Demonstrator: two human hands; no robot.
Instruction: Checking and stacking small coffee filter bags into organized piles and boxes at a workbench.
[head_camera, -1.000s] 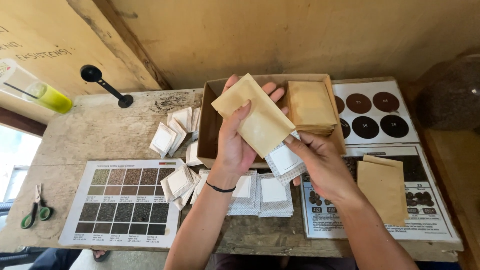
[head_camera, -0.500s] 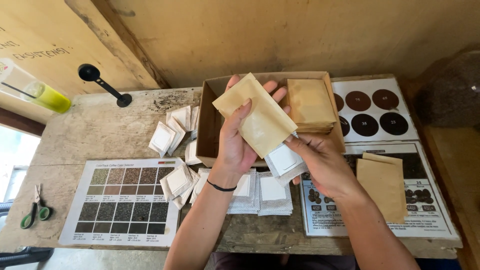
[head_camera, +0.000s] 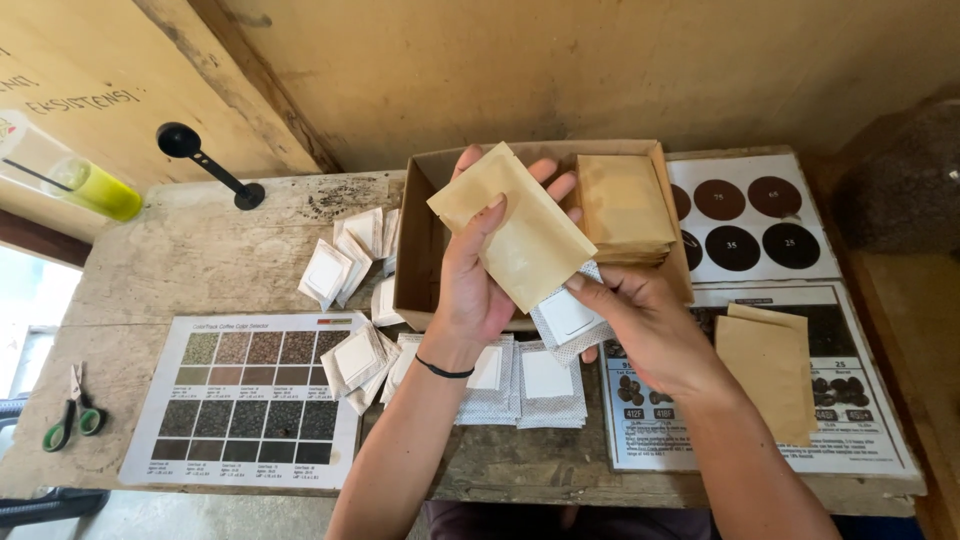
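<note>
Both hands work above the cardboard box (head_camera: 425, 250): the left hand (head_camera: 480, 285) grips a tan paper envelope (head_camera: 520, 235) while the right hand (head_camera: 640, 320) pinches a white filter sachet (head_camera: 568, 318) at its lower mouth, seemingly mid-insertion, needing a straight push inward.

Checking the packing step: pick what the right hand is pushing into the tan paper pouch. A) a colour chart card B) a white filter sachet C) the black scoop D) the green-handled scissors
B: the right hand pinches a white filter sachet at the mouth of the tan paper pouch, which the left hand holds.
</note>
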